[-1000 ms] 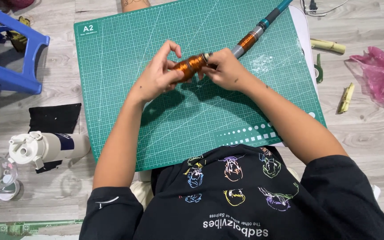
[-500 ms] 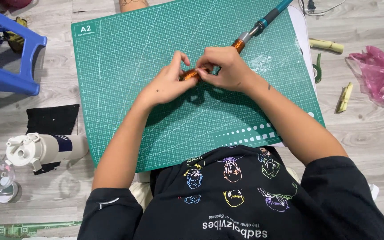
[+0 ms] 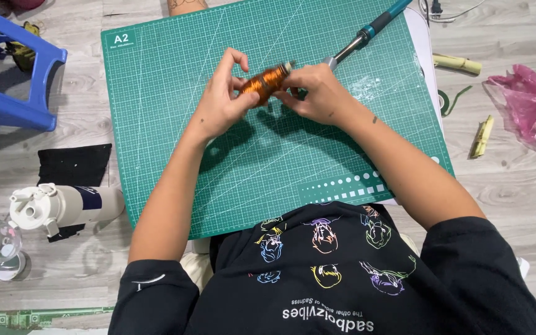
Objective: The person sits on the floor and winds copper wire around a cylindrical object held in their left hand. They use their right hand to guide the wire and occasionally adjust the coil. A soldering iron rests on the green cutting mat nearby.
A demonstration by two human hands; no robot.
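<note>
Head view, looking down on a green cutting mat (image 3: 175, 124) laid on a grey wood-look floor. Both hands are raised a little above the mat's upper middle, meeting around a small spool of copper-coloured wire (image 3: 265, 81). The left hand (image 3: 218, 102) grips the spool's near end with thumb and fingers curled on it; the right hand (image 3: 316, 93) closes on the far end, fingertips pinched at the spool's pale rim. Whether a loose wire end sits between the right fingers cannot be told; it is too fine to see. Just behind the right hand lies a teal-handled tool with a metal shaft (image 3: 367, 34), probably a soldering iron, its tip end close to the knuckles. Off the mat: a blue plastic stool (image 3: 13, 80) at upper left, a black cloth (image 3: 72, 164) and a white bottle lying on its side (image 3: 63, 208) at left, a pink plastic bag (image 3: 528, 102) and short yellow-green stalk pieces (image 3: 482, 136) at right. Risks, as a judgement: the spool is held only at its ends in mid-air, so a slackened pinch could let it drop and roll, and turns of wire could spring loose and tangle. If the tool behind is hot, the right hand's back sits near enough for a burn with a small backward shift. Fine wire pulled hard across fingertips could also kink or cut.
</note>
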